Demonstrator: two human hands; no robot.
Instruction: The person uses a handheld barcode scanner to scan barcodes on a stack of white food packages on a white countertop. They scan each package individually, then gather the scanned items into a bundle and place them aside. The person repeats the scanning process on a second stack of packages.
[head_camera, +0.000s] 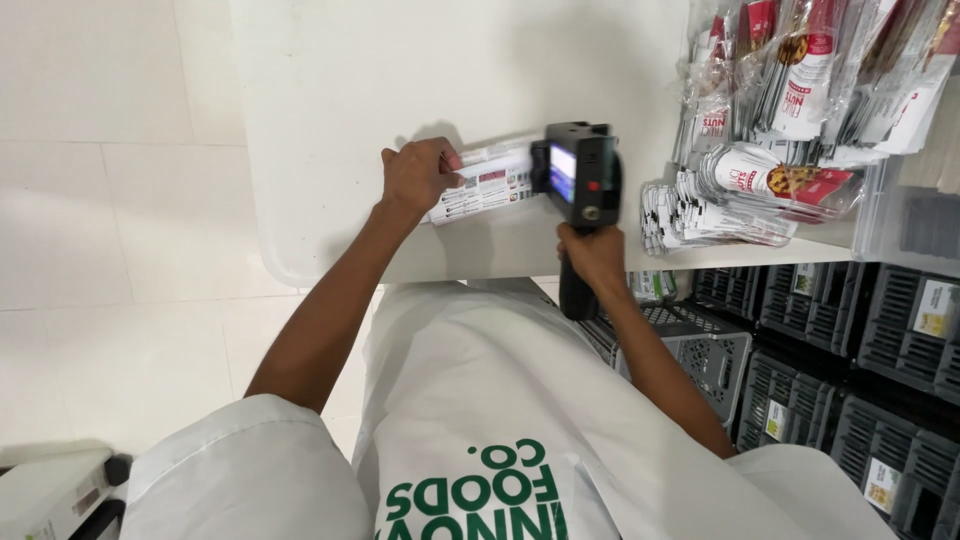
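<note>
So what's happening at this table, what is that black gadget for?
A person in a white coat stands at a white table. Their left hand pins a flat white printed packet to the tabletop, while the right hand grips the handle of a black handheld device with a small lit screen, pressed against the packet's end. Stacks of similar red-and-white packets lie at the table's right, and dark plastic crates sit below.

Food packing room: stacked pouches (790, 90), crates (800, 300)

Glossy plastic pouch (487, 183), matt black plastic handheld printer (580, 180), smooth white table (330, 110), grey plastic crates (800, 340).
</note>
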